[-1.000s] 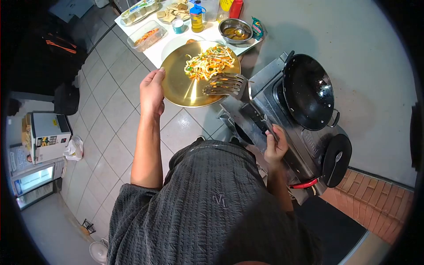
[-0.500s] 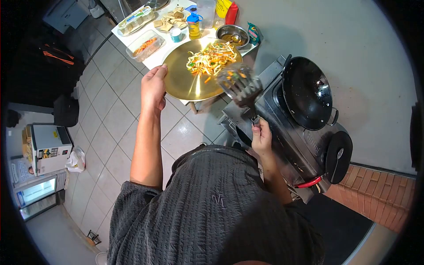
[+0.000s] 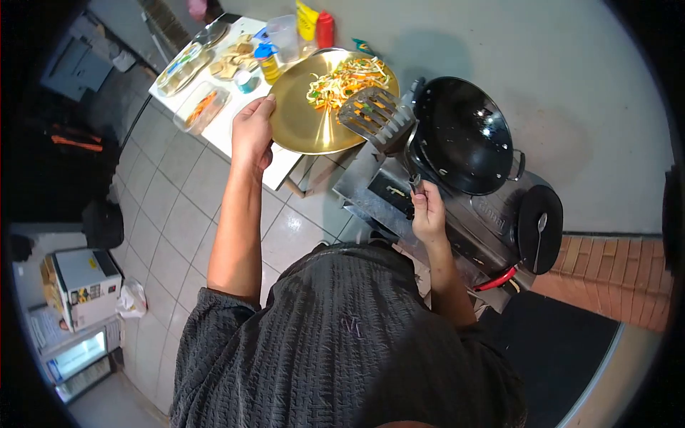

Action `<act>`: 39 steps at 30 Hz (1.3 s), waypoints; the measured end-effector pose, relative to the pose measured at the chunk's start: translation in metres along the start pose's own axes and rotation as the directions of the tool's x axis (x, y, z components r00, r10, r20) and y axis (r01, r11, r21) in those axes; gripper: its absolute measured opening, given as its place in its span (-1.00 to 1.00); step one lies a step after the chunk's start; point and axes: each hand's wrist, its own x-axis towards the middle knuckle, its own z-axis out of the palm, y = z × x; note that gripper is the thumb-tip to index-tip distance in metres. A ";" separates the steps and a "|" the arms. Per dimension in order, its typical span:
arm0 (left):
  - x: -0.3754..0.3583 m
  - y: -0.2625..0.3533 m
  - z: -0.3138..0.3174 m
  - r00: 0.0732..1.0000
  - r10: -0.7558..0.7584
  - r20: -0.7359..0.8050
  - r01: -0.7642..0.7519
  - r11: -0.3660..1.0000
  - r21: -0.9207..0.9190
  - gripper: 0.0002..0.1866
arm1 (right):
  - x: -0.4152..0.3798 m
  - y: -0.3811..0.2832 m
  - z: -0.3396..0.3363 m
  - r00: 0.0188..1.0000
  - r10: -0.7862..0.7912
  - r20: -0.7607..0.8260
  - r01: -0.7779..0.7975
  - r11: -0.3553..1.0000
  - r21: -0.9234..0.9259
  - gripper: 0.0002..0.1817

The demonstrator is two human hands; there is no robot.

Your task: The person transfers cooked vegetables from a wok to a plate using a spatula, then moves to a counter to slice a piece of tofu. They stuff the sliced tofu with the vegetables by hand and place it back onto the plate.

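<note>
My left hand (image 3: 252, 133) is closed on the left rim of a round gold plate (image 3: 292, 118), its thumb on top. Noodles with orange and green vegetable bits (image 3: 349, 80) lie on the plate's far right part. My right hand (image 3: 428, 208) grips the handle of a slotted spatula (image 3: 374, 114), whose blade is over the plate's right edge, close to the noodles. Right of the spatula a black wok (image 3: 464, 135) sits on the stove (image 3: 492, 217), with only small scraps inside.
Behind the plate, a white table (image 3: 235, 118) bears a container of orange food (image 3: 202, 113), a yellow-liquid bottle (image 3: 267, 65) and a red bottle (image 3: 325, 30). A black lid (image 3: 529, 235) with a spoon (image 3: 541, 227) lies right. A white box (image 3: 89, 285) stands far left.
The view has shifted, so the table and wok appear further left. The spatula, blurred before, is now clearer and its blade is slightly higher in view. Both hands keep their grips.
</note>
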 end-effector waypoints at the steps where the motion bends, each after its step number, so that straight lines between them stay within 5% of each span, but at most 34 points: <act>1: 0.007 -0.001 0.011 1.000 0.001 0.022 -0.002 1.000 0.008 -0.79 | -0.002 0.004 -0.005 0.999 0.023 -0.034 -0.022 0.999 0.025 -0.71; 6: 0.029 0.004 0.083 0.985 0.087 0.151 -0.090 0.996 0.013 -0.78 | -0.013 0.014 -0.041 0.982 0.122 -0.145 -0.109 0.989 0.099 -0.74; 14: 0.015 0.021 0.187 0.940 -0.010 0.340 -0.055 0.982 0.180 -0.74 | -0.035 0.040 -0.095 0.937 0.167 -0.306 -0.102 0.971 0.218 -0.68; 18: 0.020 0.000 0.221 0.948 0.016 0.319 -0.010 1.000 -0.022 -0.77 | -0.042 0.039 -0.119 0.905 0.200 -0.375 -0.162 0.978 0.132 -0.67; 22: 0.022 -0.012 0.233 0.942 0.037 0.334 -0.101 0.979 0.178 -0.77 | -0.030 0.036 -0.127 0.905 0.171 -0.389 -0.169 0.985 0.039 -0.66; 27: 0.035 -0.023 0.237 0.935 -0.011 0.354 -0.031 0.993 0.113 -0.79 | -0.020 0.024 -0.130 0.903 0.236 -0.358 -0.294 0.949 -0.115 -0.69; 31: 0.033 -0.017 0.234 0.941 0.001 0.337 -0.018 0.999 0.047 -0.78 | -0.035 0.033 -0.136 0.860 0.303 -0.410 -0.322 0.946 0.022 -0.70; 39: 0.023 -0.015 0.236 0.943 0.006 0.334 -0.042 0.994 0.102 -0.77 | -0.016 0.007 -0.132 0.901 0.236 -0.365 -0.313 0.935 -0.167 -0.68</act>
